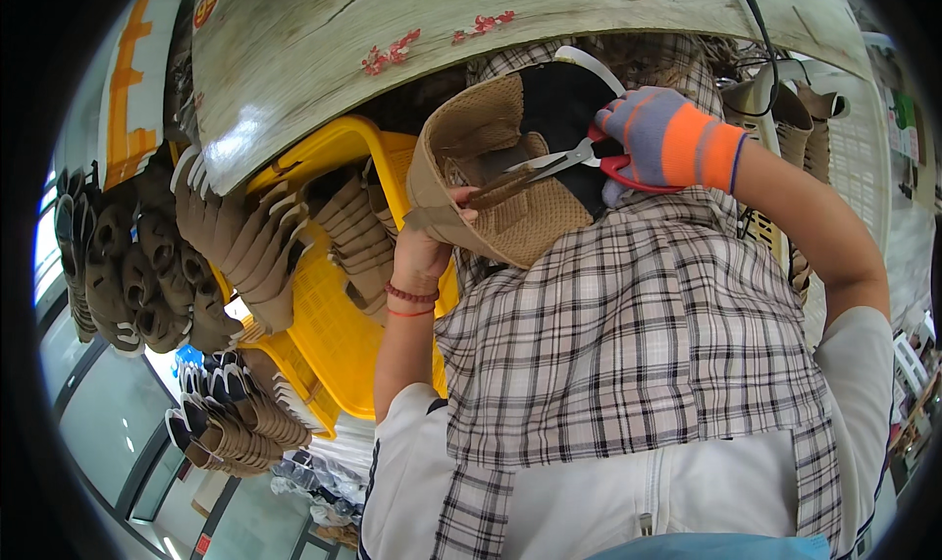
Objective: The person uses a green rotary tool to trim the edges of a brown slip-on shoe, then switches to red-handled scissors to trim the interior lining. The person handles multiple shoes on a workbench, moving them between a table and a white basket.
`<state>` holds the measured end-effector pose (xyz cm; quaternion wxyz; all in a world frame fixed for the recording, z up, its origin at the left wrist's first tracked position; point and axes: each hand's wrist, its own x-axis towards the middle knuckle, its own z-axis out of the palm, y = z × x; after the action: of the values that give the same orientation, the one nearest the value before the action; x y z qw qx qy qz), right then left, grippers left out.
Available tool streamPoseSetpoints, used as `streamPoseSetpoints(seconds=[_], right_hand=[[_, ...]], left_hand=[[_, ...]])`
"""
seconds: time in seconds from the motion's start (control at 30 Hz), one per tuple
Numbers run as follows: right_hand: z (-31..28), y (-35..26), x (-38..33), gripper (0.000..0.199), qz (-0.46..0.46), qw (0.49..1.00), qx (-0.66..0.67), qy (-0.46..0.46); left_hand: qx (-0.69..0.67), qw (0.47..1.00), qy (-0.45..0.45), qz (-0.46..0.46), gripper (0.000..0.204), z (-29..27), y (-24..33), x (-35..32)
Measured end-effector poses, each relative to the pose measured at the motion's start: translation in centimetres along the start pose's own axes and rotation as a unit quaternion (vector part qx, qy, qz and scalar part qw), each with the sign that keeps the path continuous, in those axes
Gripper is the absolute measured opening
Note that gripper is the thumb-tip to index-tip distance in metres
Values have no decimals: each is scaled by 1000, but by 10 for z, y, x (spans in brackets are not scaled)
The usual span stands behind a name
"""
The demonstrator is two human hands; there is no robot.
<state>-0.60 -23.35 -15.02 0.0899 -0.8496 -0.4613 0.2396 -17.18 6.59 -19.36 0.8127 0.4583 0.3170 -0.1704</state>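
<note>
My left hand (432, 234) is bare and grips the near left edge of a tan mesh shoe upper (535, 231), its fingertips showing inside the opening. The upper has a black lining and a white strip along its far edge, and it rests over my checked apron (628, 344). On my right hand (653, 138) is a grey and orange glove. It is closed round the red handles of a pair of scissors (569, 160). Their blades reach left into the opening of the upper, towards my left fingertips, slightly apart. What lies right at the blade tips is hard to make out.
A worn wooden table (294, 69) curves across the far side. On the left, a yellow plastic basket (343, 354) holds stacked tan uppers (353, 231). Dark brown uppers (128, 266) hang farther left, and more tan ones (235, 423) lie below. A pale crate (854, 158) stands at right.
</note>
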Motion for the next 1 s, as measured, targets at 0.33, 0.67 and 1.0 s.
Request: streamPoseSetpoints(seconds=[0.33, 0.67, 1.0], right_hand=[[-10, -11, 12, 50, 57, 991, 4, -117], [-10, -32, 30, 61, 27, 994, 19, -106], [-13, -35, 28, 44, 21, 992, 34, -116]], left_hand=[[17, 1000, 5, -5, 32, 1, 1, 0], [-20, 1000, 11, -22, 30, -11, -6, 6], [-32, 999, 26, -20, 28, -11, -6, 6]])
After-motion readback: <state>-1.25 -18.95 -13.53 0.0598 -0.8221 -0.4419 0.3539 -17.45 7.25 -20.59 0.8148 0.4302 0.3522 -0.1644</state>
